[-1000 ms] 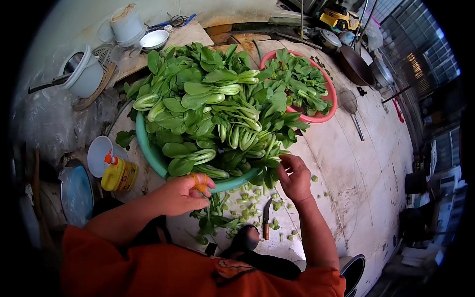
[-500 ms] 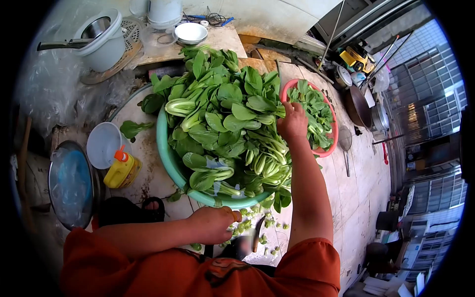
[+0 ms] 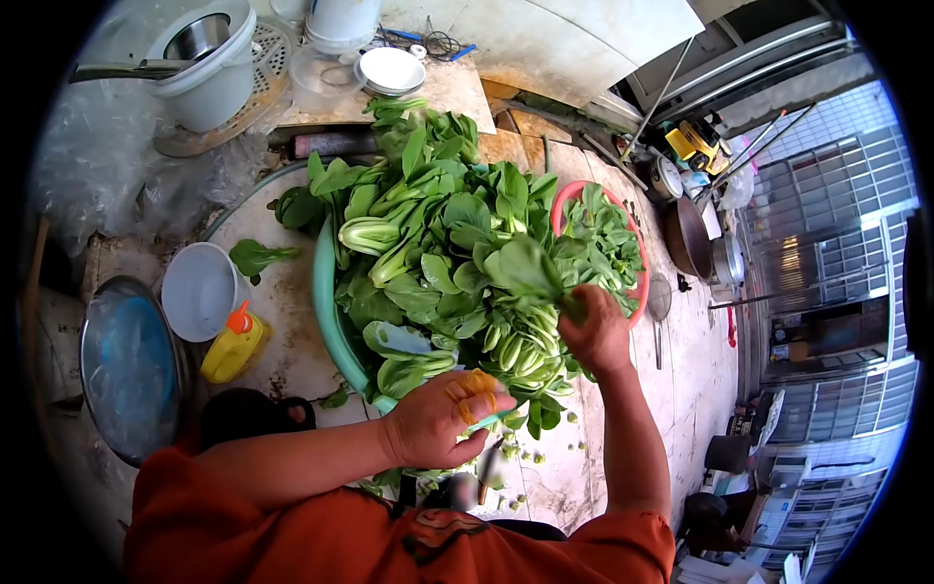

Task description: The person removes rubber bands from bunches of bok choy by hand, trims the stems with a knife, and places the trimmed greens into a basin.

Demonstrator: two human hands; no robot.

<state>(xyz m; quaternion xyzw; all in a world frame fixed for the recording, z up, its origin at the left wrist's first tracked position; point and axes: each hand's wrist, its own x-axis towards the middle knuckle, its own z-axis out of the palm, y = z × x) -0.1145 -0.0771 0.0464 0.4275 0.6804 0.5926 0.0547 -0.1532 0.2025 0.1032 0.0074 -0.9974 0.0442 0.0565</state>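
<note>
My right hand is closed around the stem end of a bok choy, whose leaves point up and left over the pile. Many more bok choy are heaped in a large green tub. Over the tub's near rim is my left hand, with orange bands round its fingers. Its thumb stands apart from the loosely bent fingers, and I see nothing held between them. A knife lies on the floor below, among cut green pieces.
Beyond my right hand stands a red basket of leafy greens, with a strainer beside it. To the left are a white bowl, a yellow jug and a metal basin. Pots line the right side.
My right hand has drawn back towards me, pulling a bok choy off the pile. My left hand has risen from below the tub's near rim to over it, and its fingers have loosened.
</note>
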